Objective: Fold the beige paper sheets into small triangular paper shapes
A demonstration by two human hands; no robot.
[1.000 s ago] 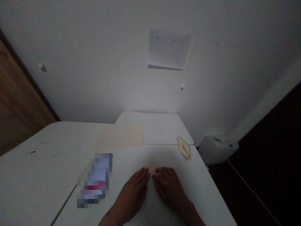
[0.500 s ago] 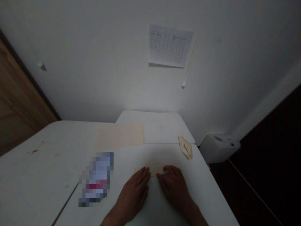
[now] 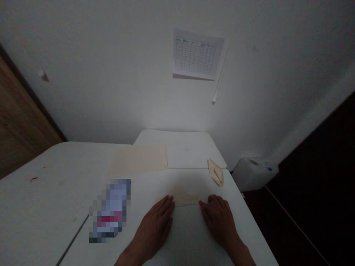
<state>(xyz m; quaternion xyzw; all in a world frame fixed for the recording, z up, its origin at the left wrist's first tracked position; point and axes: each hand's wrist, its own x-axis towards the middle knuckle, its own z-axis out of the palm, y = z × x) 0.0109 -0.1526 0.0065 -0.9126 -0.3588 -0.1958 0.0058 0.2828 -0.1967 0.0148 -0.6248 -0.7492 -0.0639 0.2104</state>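
Head view: paper (image 3: 181, 195) between left hand (image 3: 154, 231), right hand (image 3: 219, 223)

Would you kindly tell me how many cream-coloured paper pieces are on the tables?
3. A flat sheet lies where the tables meet, a folded piece near the right edge, and a third between the left hand and right hand. More could hide under the hands.

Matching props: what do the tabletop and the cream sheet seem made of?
The table looks like matte white plastic: smooth, with scuffs and a stain. The cream sheet seems to be thin paper, lying flat without sheen; the dim light leaves that open.
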